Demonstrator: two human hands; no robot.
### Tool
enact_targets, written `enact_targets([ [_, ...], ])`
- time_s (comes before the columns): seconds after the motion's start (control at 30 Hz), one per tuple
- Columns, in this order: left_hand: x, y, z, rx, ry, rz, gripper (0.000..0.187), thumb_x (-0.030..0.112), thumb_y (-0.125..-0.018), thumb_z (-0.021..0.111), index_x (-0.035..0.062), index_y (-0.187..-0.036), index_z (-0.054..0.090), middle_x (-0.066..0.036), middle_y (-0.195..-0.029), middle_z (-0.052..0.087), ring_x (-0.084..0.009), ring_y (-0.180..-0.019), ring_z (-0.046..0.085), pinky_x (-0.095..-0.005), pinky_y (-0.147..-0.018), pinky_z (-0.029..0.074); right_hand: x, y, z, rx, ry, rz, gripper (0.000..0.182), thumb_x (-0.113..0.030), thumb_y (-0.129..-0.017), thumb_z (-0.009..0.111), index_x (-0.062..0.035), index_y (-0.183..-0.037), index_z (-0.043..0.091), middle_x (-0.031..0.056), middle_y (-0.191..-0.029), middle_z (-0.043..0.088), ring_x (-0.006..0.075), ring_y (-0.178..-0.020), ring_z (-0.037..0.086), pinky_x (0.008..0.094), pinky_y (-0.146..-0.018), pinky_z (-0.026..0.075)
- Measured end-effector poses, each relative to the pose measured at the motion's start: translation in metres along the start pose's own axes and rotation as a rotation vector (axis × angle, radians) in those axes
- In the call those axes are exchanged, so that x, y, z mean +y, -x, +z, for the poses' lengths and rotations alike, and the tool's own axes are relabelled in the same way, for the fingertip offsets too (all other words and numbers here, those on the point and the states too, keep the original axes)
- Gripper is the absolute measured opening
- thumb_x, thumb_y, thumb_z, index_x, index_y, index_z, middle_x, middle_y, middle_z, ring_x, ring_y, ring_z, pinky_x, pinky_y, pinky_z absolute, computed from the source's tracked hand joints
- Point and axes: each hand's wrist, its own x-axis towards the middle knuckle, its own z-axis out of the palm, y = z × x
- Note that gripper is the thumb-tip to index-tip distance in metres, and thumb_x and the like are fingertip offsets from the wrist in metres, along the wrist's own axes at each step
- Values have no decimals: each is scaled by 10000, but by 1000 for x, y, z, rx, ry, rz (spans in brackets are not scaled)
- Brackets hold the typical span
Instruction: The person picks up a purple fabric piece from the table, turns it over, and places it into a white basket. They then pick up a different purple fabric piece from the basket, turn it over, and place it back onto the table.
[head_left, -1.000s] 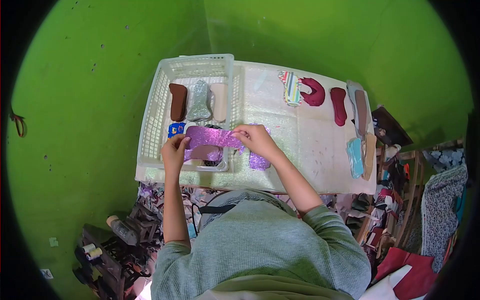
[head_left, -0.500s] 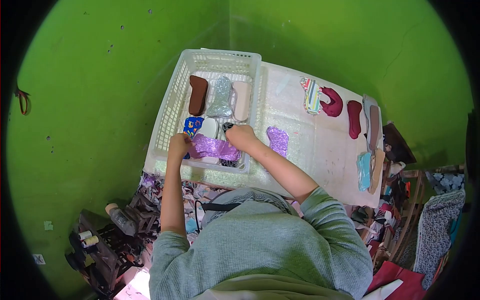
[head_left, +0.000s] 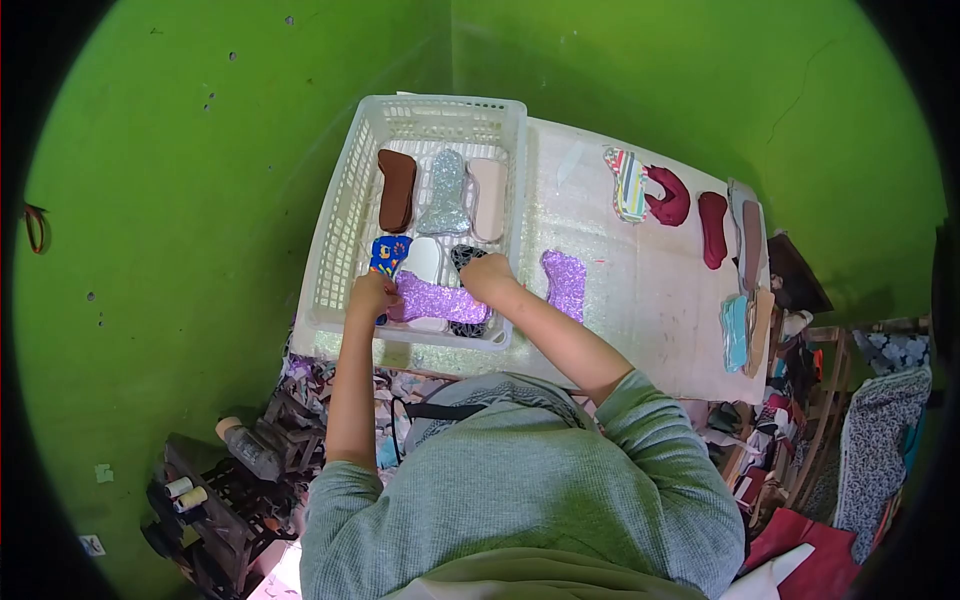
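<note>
A purple glittery cut-out piece (head_left: 437, 298) lies crosswise above the near part of the white plastic basket (head_left: 518, 170). My left hand (head_left: 373, 297) pinches its left end. At its right end my right hand (head_left: 487, 278) is closed on the piece, fingertips partly hidden. Under and around it in the basket are a blue patterned piece (head_left: 388, 254), a white piece (head_left: 424, 258) and a black-and-grey patterned piece (head_left: 467, 329), each partly covered. Farther back in the basket lie brown pieces (head_left: 397, 192), a silver glittery stack (head_left: 445, 195) and beige pieces (head_left: 488, 200).
Right of the basket, another purple glittery piece (head_left: 566, 285) rests on the white table (head_left: 640, 330). Beyond it are striped pieces (head_left: 628, 187), maroon pieces (head_left: 712, 230) and turquoise pieces (head_left: 735, 333). Green walls (head_left: 640, 70) stand behind. Fabric scraps (head_left: 310, 378) are heaped below the front edge.
The purple piece and both hands have shifted very slightly within the basket, the piece looking flatter now. The whole view has tilted a little with my head.
</note>
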Motion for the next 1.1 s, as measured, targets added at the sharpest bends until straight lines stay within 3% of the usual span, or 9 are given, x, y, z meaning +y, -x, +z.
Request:
enact_targets([
  [0.63, 10, 5, -1, -18, -149, -30, 249, 175, -526, 808, 71, -693, 656, -136, -711, 640, -270, -690, 632, -349, -646, 503, -1, -7, 11, -20, -41, -28, 239, -142, -644, 713, -48, -860, 672, 98, -861, 658, 241, -812, 648, 363, -614, 518],
  [0.73, 21, 11, -5, 87, -299, 43, 233, 114, -535, 774, 65, -727, 650, -139, -716, 638, -271, -689, 631, -346, -637, 498, -2, -11, 16, 43, -17, -145, 226, -109, -638, 691, -84, -861, 670, 93, -835, 653, 246, -785, 644, 366, -626, 513],
  [0.8, 20, 5, -3, 41, -52, 285, 243, 39, -532, 719, 47, -762, 641, -133, -704, 635, -263, -680, 631, -341, -623, 492, -1, -12, 18, 59, -99, -222, 220, -89, -638, 672, -98, -857, 668, 93, -820, 651, 250, -776, 641, 360, -638, 510],
  [0.9, 27, 6, -3, -74, 26, 386, 256, -14, -528, 671, 24, -779, 635, -129, -706, 639, -253, -681, 635, -335, -615, 489, 0, -15, 20, 75, -256, -355, 231, -53, -645, 636, -119, -863, 672, 95, -817, 651, 255, -768, 634, 351, -665, 503],
  [1.1, 13, -1, 3, -115, 36, 399, 318, -33, -539, 660, 70, -840, 676, -126, -753, 654, -241, -696, 642, -313, -644, 500, 2, -16, 24, 31, -385, -386, 275, -13, -674, 593, -131, -903, 687, 114, -889, 652, 270, -808, 628, 366, -710, 497],
])
